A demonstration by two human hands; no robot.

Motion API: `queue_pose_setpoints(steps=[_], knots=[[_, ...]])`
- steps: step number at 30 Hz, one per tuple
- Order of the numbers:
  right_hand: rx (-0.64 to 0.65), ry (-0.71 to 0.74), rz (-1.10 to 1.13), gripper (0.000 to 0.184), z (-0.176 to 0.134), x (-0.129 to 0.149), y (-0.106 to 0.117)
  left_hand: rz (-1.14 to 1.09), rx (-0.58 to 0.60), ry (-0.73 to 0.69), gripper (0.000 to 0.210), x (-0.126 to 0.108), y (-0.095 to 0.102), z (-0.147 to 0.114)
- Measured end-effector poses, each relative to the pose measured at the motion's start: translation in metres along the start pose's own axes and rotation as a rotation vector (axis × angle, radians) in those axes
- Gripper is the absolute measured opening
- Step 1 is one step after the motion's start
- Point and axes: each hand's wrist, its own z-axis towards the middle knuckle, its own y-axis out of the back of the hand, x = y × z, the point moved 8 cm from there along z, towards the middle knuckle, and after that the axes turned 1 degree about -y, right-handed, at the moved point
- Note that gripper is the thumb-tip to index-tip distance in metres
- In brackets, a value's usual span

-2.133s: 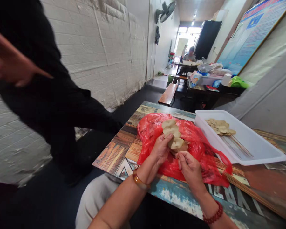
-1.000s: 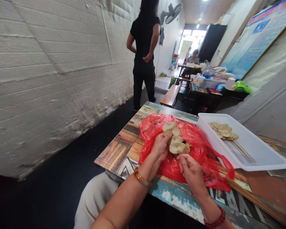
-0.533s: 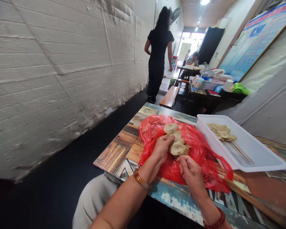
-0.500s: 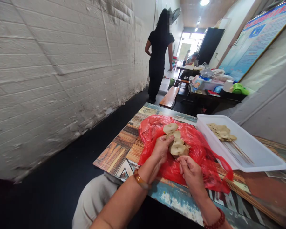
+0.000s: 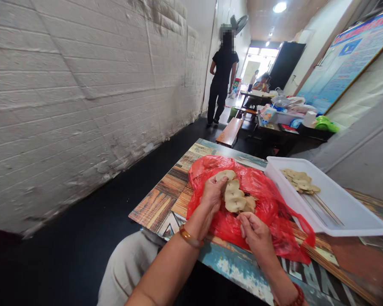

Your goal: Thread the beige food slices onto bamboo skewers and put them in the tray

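Note:
Over a red plastic bag (image 5: 264, 187) on the table, I hold a bamboo skewer threaded with several thin, round, beige slices (image 5: 233, 196). My left hand (image 5: 213, 192) pinches the uppermost slice at the far end between thumb and fingers. Below the lowest slice, my right hand (image 5: 255, 229) grips the skewer's bare end, most of which its fingers hide. More beige pieces (image 5: 250, 204) show in the bag's opening just behind the skewer. What exactly the slices are made of, I cannot tell.
Right of the bag, a white plastic tray (image 5: 354, 212) holds finished-looking skewers of similar slices (image 5: 300, 180). Bare bamboo skewers (image 5: 338, 270) lie along the table's right front. A wooden bench (image 5: 230, 131) and a cluttered table (image 5: 281, 123) stand beyond. A person in black (image 5: 223, 76) walks in the aisle.
My left hand has shifted up the skewer to the farthest slice, while the right keeps its grip below. The person in black has walked farther away.

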Motion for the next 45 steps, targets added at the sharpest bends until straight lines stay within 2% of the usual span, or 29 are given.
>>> queue_pose_setpoints(steps=[5,11,21,33,36,39,43,45], knots=[[-0.007,-0.008,-0.013,0.043,0.0,-0.003,0.001,0.042,-0.047,0.004,0.035,0.005,0.007,0.004],[-0.025,-0.002,-0.03,0.041,0.0,-0.004,0.002,0.078,-0.062,0.0,0.036,0.008,0.007,0.002],[-0.033,0.007,0.011,0.043,-0.002,0.005,0.003,-0.003,0.024,-0.006,0.037,0.003,0.001,0.003],[0.031,0.003,-0.065,0.045,-0.002,-0.002,-0.002,0.091,-0.098,-0.099,0.029,-0.007,0.014,0.006],[0.051,-0.029,-0.031,0.044,-0.001,-0.005,-0.003,0.071,-0.104,-0.087,0.028,-0.007,0.014,0.007],[0.042,-0.08,0.088,0.04,0.001,-0.009,-0.002,-0.015,-0.016,-0.017,0.029,-0.001,0.008,0.009],[-0.029,-0.114,0.281,0.036,0.005,-0.01,0.004,-0.101,0.142,0.279,0.037,0.024,-0.005,0.003],[-0.056,-0.109,0.336,0.036,0.007,-0.009,0.007,-0.089,0.212,0.362,0.04,0.034,-0.011,-0.003]])
